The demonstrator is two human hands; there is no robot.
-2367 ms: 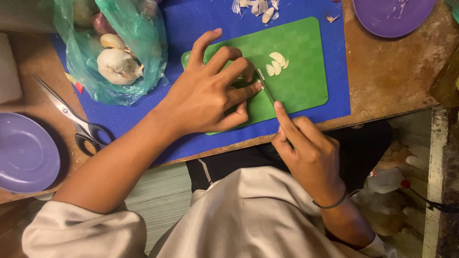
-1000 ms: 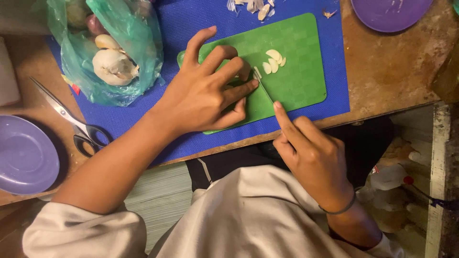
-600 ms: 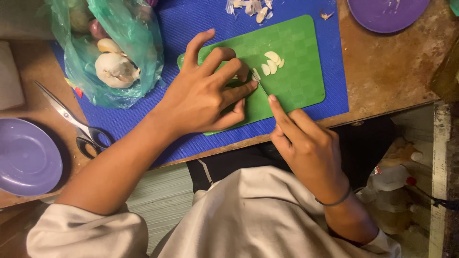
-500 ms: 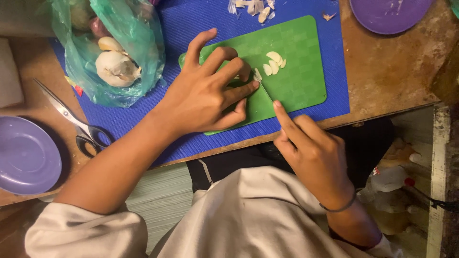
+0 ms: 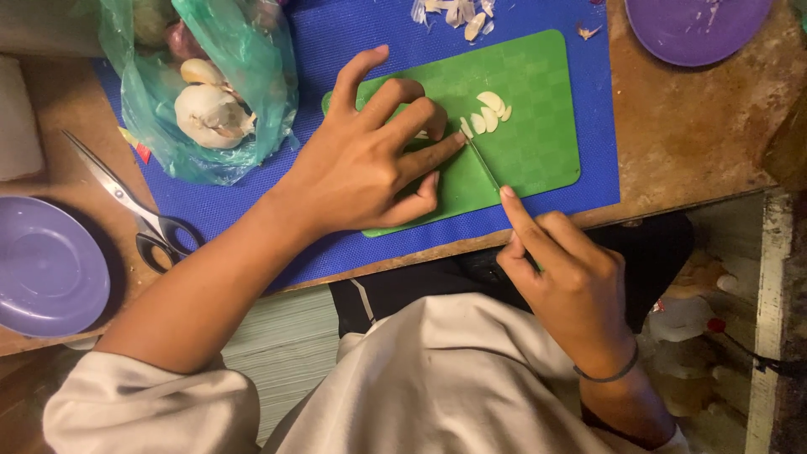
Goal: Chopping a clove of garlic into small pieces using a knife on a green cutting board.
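My left hand (image 5: 370, 160) lies on a green cutting board (image 5: 538, 134), fingers pressed down on a garlic piece that they mostly hide. My right hand (image 5: 567, 282) grips a knife (image 5: 485, 165) by a handle hidden in the fist, index finger stretched along the spine. The thin blade stands edge-down on the board beside my left fingertips. Several pale garlic slices (image 5: 487, 115) lie just past the blade.
The board rests on a blue mat (image 5: 370, 34) on a worn wooden table. A green plastic bag with garlic bulbs (image 5: 210, 109) sits at left, scissors (image 5: 134, 210) and a purple plate (image 5: 46, 265) nearer me. Garlic peels (image 5: 454, 10) and another purple plate (image 5: 698, 25) lie farther away.
The knife has rocked slightly up and down beside my left fingertips. Both hands stay in nearly the same place on the board.
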